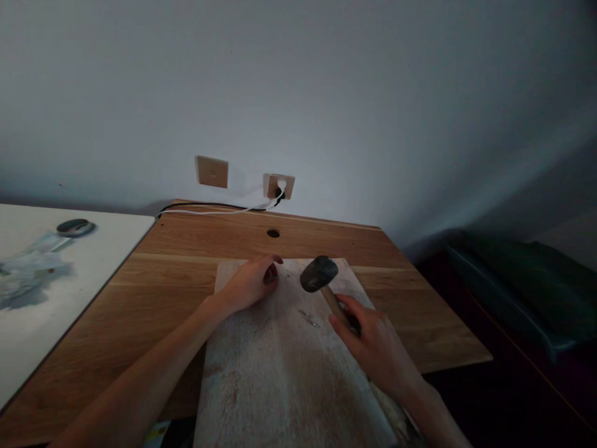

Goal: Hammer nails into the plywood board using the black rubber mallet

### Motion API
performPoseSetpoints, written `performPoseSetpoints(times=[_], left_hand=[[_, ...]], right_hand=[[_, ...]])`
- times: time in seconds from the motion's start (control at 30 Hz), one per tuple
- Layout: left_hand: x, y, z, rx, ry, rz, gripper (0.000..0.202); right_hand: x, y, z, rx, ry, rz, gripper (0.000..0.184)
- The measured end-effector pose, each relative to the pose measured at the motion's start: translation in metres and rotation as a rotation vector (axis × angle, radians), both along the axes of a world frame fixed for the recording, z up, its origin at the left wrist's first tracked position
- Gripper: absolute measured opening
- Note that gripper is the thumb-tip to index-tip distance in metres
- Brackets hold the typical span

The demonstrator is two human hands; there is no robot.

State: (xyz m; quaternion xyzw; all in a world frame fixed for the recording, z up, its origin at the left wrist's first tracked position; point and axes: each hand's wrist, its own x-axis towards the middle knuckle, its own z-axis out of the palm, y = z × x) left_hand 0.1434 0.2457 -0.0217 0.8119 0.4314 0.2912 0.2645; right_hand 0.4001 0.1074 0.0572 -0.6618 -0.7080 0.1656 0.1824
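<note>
My right hand is wrapped round the wooden handle of a hammer, whose dark, blocky head is raised towards the middle of the view. Under both hands lies a worn, whitish wooden board. Near its far edge, my left hand rests with fingers curled and thumb close to them. What these fingers hold, if anything, is too small to make out. Between the hands, a few thin shiny pieces like nails lie on the board. Tiny dark specks show just right of the left fingertips.
The board lies on a wooden desk with a round cable hole. Cables run along the back to a wall socket. At left, a white table bears a dark round object and crumpled clear plastic. Dark cushions lie at right.
</note>
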Motion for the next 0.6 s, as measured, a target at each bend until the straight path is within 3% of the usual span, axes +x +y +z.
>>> performPoseSetpoints(times=[0.13,0.27,0.4,0.6], left_hand=[[-0.001,0.001,-0.002,-0.021,-0.053,-0.037,0.046],[-0.002,0.000,0.000,-0.021,-0.062,-0.061,0.049],[-0.002,-0.001,0.001,0.002,-0.051,-0.050,0.052],[0.000,-0.001,-0.002,0.004,-0.044,-0.027,0.051]], right_hand=[[-0.027,0.015,0.006,0.085,-0.070,0.070,0.038],[-0.043,0.024,0.000,0.149,-0.120,0.097,0.035],[-0.048,0.025,-0.009,0.155,-0.188,0.122,0.030],[-0.047,0.022,-0.018,0.256,-0.285,0.129,0.036]])
